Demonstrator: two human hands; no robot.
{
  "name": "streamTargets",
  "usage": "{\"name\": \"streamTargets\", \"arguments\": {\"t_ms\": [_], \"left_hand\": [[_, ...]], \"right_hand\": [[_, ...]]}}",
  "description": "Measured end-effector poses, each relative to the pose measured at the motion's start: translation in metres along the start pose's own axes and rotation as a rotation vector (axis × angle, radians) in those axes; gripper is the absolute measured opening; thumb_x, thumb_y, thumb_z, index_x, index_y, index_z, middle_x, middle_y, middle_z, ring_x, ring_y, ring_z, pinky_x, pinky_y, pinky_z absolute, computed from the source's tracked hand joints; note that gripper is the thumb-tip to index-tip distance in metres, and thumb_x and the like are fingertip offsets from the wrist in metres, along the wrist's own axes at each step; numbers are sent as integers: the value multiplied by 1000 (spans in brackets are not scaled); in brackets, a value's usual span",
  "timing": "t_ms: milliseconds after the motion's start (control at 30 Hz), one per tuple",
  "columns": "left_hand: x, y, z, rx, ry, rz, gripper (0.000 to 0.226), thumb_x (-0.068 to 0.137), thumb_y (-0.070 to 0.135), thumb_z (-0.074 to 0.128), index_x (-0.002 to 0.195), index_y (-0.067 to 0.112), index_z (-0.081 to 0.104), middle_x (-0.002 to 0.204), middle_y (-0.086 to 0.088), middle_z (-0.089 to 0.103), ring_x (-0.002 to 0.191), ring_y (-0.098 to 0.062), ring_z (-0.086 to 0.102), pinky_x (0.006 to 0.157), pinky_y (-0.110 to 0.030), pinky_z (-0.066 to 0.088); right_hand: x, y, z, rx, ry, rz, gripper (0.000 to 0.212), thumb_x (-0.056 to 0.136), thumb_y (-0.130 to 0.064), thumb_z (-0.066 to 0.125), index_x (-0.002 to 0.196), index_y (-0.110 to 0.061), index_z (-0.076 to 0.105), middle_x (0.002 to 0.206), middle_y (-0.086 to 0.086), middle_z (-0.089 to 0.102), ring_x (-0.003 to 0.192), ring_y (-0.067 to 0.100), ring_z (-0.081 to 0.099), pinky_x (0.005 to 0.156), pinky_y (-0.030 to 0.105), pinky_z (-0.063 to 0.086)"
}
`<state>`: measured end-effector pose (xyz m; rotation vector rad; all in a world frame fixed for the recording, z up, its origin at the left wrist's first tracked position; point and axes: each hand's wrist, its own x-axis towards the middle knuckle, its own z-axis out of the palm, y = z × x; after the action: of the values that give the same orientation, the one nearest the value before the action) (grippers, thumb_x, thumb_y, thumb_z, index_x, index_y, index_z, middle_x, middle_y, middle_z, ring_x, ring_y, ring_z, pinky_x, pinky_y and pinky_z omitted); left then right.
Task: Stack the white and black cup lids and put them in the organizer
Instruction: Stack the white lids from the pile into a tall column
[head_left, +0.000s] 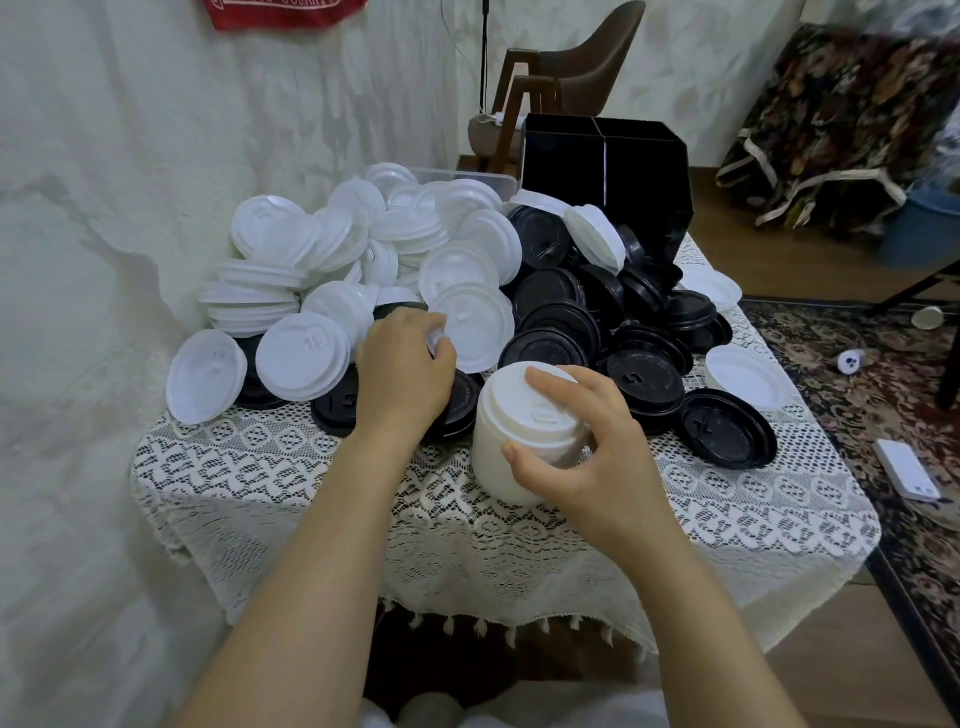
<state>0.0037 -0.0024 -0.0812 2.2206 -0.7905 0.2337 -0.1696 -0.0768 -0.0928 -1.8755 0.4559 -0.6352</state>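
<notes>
We hold the stack of white lids (493, 426) at centre frame in our right hand (597, 457), thumb on its side wall and fingers curled over the top; our left hand (402, 369) curls its fingers on the rim of a loose white lid (470, 325) just above. We judge these lids light, thin and slippery, apt to flex and slide apart, so a stack wants gripping round its sides. Black lids (597, 317) pile at centre right, before the black organizer (608, 171) at upper centre. All sits on a lace cloth (311, 478) over a small table; patterned carpet (857, 374) lies at right
</notes>
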Motion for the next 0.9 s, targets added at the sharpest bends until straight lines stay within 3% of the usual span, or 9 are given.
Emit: {"name": "streamTargets", "arguments": {"t_ms": [100, 233, 333, 533, 667, 767, 900], "left_hand": [[-2, -3, -2, -39, 107, 18, 20, 86, 0, 55, 101, 6, 67, 102, -8, 65, 97, -27, 56, 80, -22, 34], [-4, -1, -2, -117, 132, -29, 24, 86, 2, 57, 107, 10, 49, 91, -1, 55, 80, -22, 50, 69, -27, 32], [-3, -3, -2, -158, 133, -4, 37, 87, 3, 58, 123, 10, 53, 98, -2, 57, 84, -22, 54, 76, -27, 38], [-3, -10, 1, -105, 155, 16, 23, 92, 14, 61, 113, 12, 69, 101, -2, 44, 79, -18, 48, 75, -16, 32], [-4, -11, -3, -139, 185, 12, 26, 89, 6, 57, 112, 12, 70, 108, -5, 55, 89, -22, 58, 80, -26, 43], [-4, -12, -7, -284, 188, -9, 31, 85, -3, 55, 108, 9, 70, 105, 2, 61, 94, -25, 64, 87, -37, 51], [-6, -12, -7, -422, 92, -120, 35, 89, -6, 51, 112, 12, 69, 107, 5, 65, 103, -18, 63, 93, -28, 49]], "right_hand": [[0, 0, 0, -10, -4, -7, 54, 76, -16, 80, 123, -33, 59, 125, -24, 42, 114, -9, 43, 88, 7, 40], [-1, 0, 0, -28, -8, -10, 54, 77, -18, 80, 124, -34, 58, 125, -26, 41, 113, -11, 41, 86, 5, 39], [-1, -1, -1, -36, -7, -21, 53, 77, -17, 80, 121, -37, 57, 126, -25, 40, 114, -11, 41, 88, 6, 40], [-1, 1, 0, -24, -11, -18, 53, 78, -17, 80, 121, -37, 57, 126, -24, 41, 115, -7, 43, 90, 9, 41], [-1, 0, 0, -31, -14, -16, 53, 78, -17, 79, 121, -38, 56, 127, -24, 41, 116, -6, 43, 89, 8, 41], [-1, 0, -1, -35, -15, -14, 53, 78, -17, 79, 123, -36, 57, 128, -21, 41, 116, -6, 42, 88, 7, 40], [-2, -1, 0, -34, -13, -20, 53, 78, -18, 79, 121, -38, 56, 128, -23, 41, 115, -9, 41, 87, 6, 39]]}}
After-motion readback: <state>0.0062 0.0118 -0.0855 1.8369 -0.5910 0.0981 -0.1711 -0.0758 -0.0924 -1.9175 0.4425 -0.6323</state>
